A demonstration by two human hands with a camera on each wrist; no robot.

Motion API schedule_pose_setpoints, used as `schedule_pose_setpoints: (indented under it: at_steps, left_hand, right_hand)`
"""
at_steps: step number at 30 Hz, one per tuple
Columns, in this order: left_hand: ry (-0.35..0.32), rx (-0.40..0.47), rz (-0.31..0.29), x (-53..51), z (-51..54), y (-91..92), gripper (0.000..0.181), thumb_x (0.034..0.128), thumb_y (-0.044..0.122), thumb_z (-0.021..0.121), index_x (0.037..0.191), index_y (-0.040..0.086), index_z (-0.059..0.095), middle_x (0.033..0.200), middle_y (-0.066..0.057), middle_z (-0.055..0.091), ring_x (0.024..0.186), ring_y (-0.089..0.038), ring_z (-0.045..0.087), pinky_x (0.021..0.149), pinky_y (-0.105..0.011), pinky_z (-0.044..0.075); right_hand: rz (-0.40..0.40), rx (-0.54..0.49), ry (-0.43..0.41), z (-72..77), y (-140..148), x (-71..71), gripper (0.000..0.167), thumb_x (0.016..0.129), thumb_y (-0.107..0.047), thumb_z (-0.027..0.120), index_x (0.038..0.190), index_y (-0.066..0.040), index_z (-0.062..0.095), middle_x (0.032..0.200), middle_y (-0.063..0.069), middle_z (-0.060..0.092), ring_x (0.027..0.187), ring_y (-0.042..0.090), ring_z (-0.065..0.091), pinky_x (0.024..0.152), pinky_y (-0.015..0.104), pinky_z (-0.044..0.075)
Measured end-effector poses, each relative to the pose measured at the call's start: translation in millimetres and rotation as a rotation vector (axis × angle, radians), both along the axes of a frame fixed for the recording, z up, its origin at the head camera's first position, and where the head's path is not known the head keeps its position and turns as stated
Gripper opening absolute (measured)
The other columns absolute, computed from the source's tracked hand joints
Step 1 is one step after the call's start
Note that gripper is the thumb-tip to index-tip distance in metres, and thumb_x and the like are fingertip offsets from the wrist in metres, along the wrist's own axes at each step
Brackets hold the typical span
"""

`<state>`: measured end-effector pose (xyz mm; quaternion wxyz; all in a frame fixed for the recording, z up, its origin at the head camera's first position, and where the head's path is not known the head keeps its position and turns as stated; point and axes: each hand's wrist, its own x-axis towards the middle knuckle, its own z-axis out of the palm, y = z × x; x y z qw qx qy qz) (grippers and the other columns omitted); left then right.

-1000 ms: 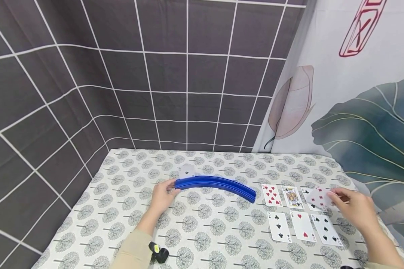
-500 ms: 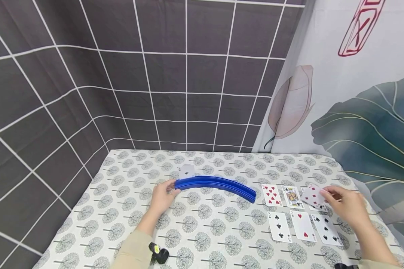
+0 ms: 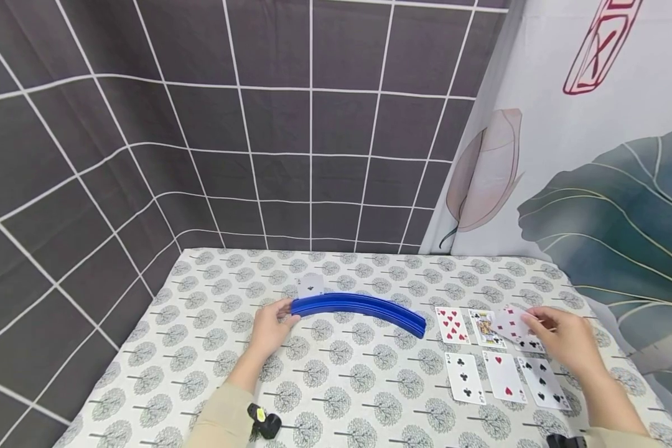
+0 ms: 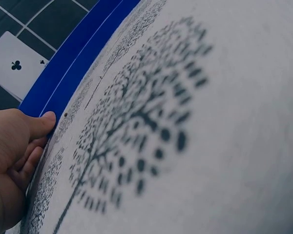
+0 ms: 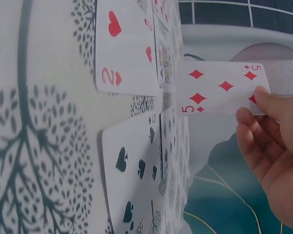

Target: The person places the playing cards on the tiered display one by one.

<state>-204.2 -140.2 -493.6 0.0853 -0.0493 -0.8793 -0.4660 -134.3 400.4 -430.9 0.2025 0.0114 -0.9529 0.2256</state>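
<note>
A curved blue card holder (image 3: pixel 358 303) lies at mid-table in the head view. My left hand (image 3: pixel 271 328) grips its left end, thumb in front; the left wrist view shows the hand (image 4: pixel 14 156) at the blue holder (image 4: pixel 63 73). A club card (image 3: pixel 311 285) stands upright in the holder near that end. My right hand (image 3: pixel 570 342) pinches the five of diamonds (image 3: pixel 511 325) by its edge, above the king card (image 3: pixel 486 328) and a black-suited card (image 3: pixel 531 343). In the right wrist view the thumb lies on the five of diamonds (image 5: pixel 224 87).
Face up on the patterned tablecloth (image 3: pixel 364 410) lie the red heart card (image 3: pixel 451 326), the three of clubs (image 3: pixel 465 378), the two of hearts (image 3: pixel 503 377) and the five of spades (image 3: pixel 543 382). A dark tiled-pattern curtain (image 3: pixel 341 124) hangs behind the table.
My right hand has moved left with the five of diamonds, from over the black-suited card toward the king. My left hand and the holder have stayed in place.
</note>
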Motion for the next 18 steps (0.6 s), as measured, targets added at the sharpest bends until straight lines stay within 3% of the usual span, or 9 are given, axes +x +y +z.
schedule_pose_setpoints:
  at_steps: [5, 12, 18]
  left_hand:
    - [-0.006, 0.000, 0.001, 0.4, 0.4, -0.3, 0.046, 0.0870, 0.007, 0.077, 0.130, -0.002, 0.064, 0.115, -0.019, 0.072, 0.109, -0.038, 0.068, 0.100, -0.051, 0.056]
    - [-0.004, -0.002, 0.006, 0.1, -0.9, -0.9, 0.046, 0.0863, 0.008, 0.078, 0.130, -0.001, 0.065, 0.114, -0.018, 0.073, 0.109, -0.037, 0.068, 0.100, -0.051, 0.056]
    - [0.012, -0.006, -0.001, -0.9, -2.2, -1.3, 0.046, 0.0860, 0.008, 0.079, 0.129, -0.001, 0.065, 0.113, -0.018, 0.073, 0.107, -0.037, 0.069, 0.099, -0.051, 0.056]
  right_hand:
    - [0.010, -0.007, -0.004, 0.9, -5, -1.0, 0.024, 0.095, -0.016, 0.073, 0.106, 0.005, 0.073, 0.078, 0.011, 0.073, 0.063, -0.004, 0.055, 0.049, 0.023, 0.044]
    - [0.018, -0.011, 0.006, 2.1, -8, -4.8, 0.023, 0.096, -0.018, 0.072, 0.103, 0.003, 0.073, 0.076, 0.010, 0.073, 0.062, 0.004, 0.057, 0.048, 0.023, 0.042]
    - [0.036, -0.022, 0.035, 3.9, -12, -6.7, 0.019, 0.095, -0.016, 0.073, 0.102, 0.001, 0.074, 0.074, 0.008, 0.073, 0.061, -0.006, 0.052, 0.047, 0.023, 0.042]
